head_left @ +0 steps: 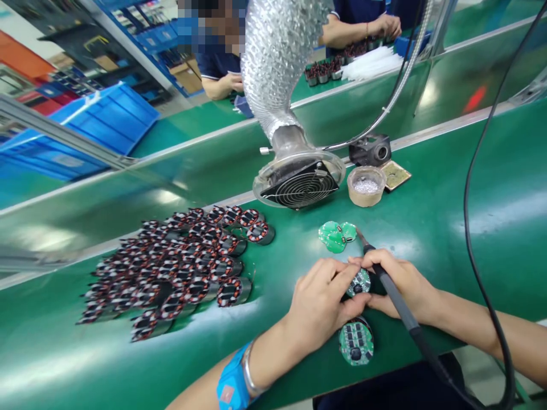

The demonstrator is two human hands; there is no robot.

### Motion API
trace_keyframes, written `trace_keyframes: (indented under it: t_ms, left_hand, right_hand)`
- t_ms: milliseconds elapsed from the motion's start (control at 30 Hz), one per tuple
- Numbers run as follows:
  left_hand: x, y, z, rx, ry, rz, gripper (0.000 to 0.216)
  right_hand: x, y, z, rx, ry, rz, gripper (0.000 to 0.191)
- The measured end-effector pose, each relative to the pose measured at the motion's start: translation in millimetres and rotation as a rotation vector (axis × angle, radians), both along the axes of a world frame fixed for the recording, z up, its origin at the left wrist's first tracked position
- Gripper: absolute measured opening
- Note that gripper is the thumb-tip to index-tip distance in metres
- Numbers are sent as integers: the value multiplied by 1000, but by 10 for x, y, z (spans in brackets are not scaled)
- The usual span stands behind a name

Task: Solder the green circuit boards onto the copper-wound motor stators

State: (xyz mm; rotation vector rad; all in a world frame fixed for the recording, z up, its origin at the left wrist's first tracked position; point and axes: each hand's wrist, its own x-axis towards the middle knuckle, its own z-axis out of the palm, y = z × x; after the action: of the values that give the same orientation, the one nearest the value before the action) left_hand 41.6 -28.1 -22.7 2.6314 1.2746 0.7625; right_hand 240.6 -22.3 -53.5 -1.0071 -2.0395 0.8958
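Observation:
My left hand (pixel 318 302) is closed with thumb and fingers around a small round green circuit board (pixel 358 283). From the other side my right hand (pixel 399 279) meets it, its fingertips at the board's edge. A soldering iron (pixel 395 299) with a grey handle lies in my right hand, its tip pointing up and away from the board. What sits under the board is mostly hidden by my fingers. Just below my hands is another round circuit board (pixel 356 343) with black chips, on a dark round part. Several loose green boards (pixel 335 236) lie overlapping beyond my hands.
Many wire-wound motor stators (pixel 183 267) stand grouped at left. A fume extractor hood (pixel 301 182) hangs ahead on a foil duct. Behind the boards are a bowl of silvery bits (pixel 365 187) and a small square tin (pixel 395 175). The iron's black cable (pixel 470 228) loops at right. Co-workers sit across.

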Motion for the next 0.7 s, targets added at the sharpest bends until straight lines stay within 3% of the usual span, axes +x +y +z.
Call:
trace_keyframes:
  t_ms: [167,367,500,700]
  left_hand:
    - [31,-51,-85,17,-58,70,38]
    - [-30,19,-117,62,-94,-28,41]
    - [-54,54,-131,3,-159,-102,54]
    - [15,-1,-167,-16,-222,-27,59]
  right_hand:
    - [-7,-78,33,15,-61,-28,44]
    - [-42,-100,40,91,-43,-9,47]
    - [-51,-119,25,132,-50,-18,47]
    - [-55,-139,25,258,-109,-23,47]
